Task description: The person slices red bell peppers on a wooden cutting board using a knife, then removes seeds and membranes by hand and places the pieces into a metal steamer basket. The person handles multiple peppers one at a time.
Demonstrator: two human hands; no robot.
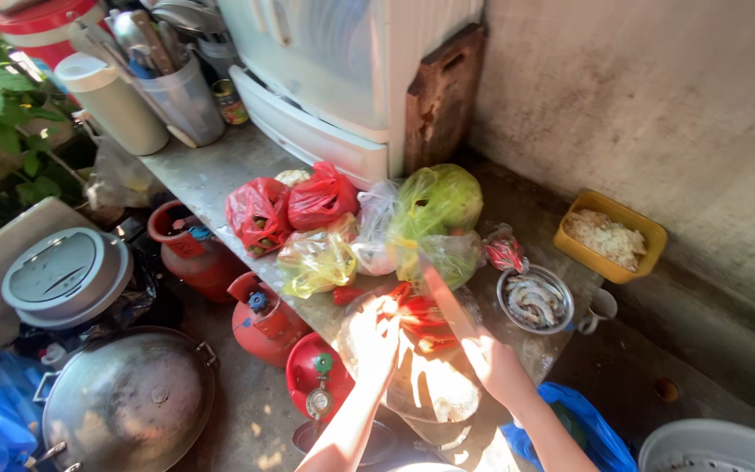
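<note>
A round wooden chopping block [437,398] lies at the near end of a grey counter [207,175], in bright sun. Red chillies [423,316] are heaped on its far side. My left hand [376,339] presses down on the left part of the heap with its fingers curled. My right hand [498,367] grips a knife [447,301], whose long blade points away from me over the chillies. The glare hides the fingers of both hands.
Red [259,214], yellow [316,260] and green [437,203] plastic bags crowd the counter behind the block. A steel bowl of prawns [535,301] and a yellow tub [609,236] sit to the right. Red gas cylinders [264,325], a wok [128,398] and a cooker [67,275] stand below left.
</note>
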